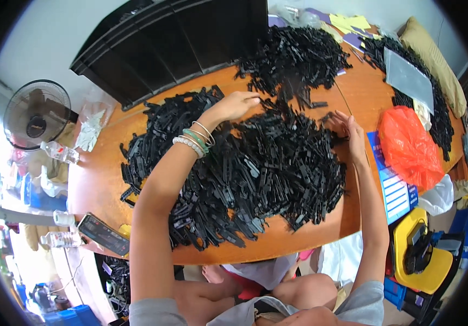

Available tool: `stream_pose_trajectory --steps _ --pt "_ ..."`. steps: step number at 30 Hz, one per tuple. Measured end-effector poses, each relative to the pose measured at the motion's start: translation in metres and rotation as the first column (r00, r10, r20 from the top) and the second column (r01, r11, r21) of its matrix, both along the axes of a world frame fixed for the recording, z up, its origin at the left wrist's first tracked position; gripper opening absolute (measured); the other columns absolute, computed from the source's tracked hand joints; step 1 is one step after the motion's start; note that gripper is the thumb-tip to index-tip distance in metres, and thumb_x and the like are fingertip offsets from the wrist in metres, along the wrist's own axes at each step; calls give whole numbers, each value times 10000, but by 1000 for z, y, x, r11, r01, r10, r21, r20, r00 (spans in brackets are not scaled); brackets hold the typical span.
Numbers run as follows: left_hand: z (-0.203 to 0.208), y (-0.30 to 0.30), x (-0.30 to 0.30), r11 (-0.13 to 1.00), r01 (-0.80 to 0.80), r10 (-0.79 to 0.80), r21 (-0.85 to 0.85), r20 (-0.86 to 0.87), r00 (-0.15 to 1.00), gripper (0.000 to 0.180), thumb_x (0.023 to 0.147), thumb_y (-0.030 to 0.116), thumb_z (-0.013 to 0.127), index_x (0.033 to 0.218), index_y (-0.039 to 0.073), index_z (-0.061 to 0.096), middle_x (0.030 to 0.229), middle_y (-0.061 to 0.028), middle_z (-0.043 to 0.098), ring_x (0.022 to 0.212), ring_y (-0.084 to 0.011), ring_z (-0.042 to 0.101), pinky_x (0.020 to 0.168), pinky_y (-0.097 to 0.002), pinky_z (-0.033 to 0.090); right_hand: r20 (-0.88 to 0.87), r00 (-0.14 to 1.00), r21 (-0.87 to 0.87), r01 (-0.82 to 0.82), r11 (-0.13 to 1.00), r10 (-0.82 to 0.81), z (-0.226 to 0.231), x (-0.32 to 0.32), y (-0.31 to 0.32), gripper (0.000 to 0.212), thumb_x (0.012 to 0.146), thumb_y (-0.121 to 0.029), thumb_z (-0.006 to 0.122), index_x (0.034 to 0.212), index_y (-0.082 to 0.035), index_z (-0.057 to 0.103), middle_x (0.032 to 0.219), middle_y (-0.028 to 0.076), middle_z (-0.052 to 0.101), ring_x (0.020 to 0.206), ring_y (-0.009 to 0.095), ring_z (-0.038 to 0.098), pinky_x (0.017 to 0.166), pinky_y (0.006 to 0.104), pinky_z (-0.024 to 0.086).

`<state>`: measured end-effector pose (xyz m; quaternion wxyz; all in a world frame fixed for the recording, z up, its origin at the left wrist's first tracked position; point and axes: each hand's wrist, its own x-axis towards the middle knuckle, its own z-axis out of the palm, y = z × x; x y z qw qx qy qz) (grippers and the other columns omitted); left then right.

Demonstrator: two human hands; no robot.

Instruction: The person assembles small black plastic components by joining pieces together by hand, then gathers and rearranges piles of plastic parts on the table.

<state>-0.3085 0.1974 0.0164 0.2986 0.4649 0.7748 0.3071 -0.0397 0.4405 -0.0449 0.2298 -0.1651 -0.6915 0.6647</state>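
A wide heap of loose black plastic pieces point(266, 163), mostly long and narrow, covers the middle of the table. Over its far edge is my left hand point(236, 105), with bracelets on the wrist and the fingers closed together, pointing right. What those fingers hold, if anything, is hidden. My right hand point(352, 132) is at the heap's far right edge, its fingers apart and curved toward the pieces. Between and beyond the hands, a second black heap point(302, 54) of similar pieces lies at the back, with a few stray pieces linking the two.
Behind the heap stands a large black plastic crate point(174, 43). A red plastic bag point(409, 145) and a blue-and-white printed sheet point(394, 187) lie to the right. A phone point(103, 234) rests at the near left edge. A fan point(37, 115) stands left; a yellow chair point(427, 261), right.
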Motion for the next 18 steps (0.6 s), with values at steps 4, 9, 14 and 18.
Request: stream_pose_trajectory --steps 4,9,14,18 --pt "-3 27 -35 987 -143 129 -71 -170 977 542 939 330 460 1392 62 330 1402 -189 370 1295 -306 363 1063 -364 290 125 989 430 16 903 -77 -20 -32 23 483 971 -413 346 1267 -77 528 1362 117 449 1241 203 436 1017 343 324" --pt "-12 61 -81 890 -409 450 203 -242 859 606 917 344 480 1401 35 287 1463 -301 96 1369 -418 108 1108 -440 170 208 972 765 -93 638 -108 -9 -42 -3 424 929 -394 425 1247 -147 556 1396 52 423 1345 220 292 1104 425 122" --pt "-38 87 -77 873 -485 408 41 -604 684 589 888 256 519 1389 33 307 1413 -389 86 1358 -420 159 1094 -431 227 243 962 786 -123 606 -121 -1 -42 -3 411 925 -362 436 1247 -136 555 1395 56 424 1342 217 299 1105 418 125" --pt "-43 72 -93 916 -363 391 171 -577 717 556 795 74 562 1323 35 396 1316 -317 381 1180 -409 452 958 -434 411 232 964 797 -110 594 -133 -3 -41 -4 413 919 -365 446 1241 -132 559 1391 56 428 1338 219 306 1105 416 127"
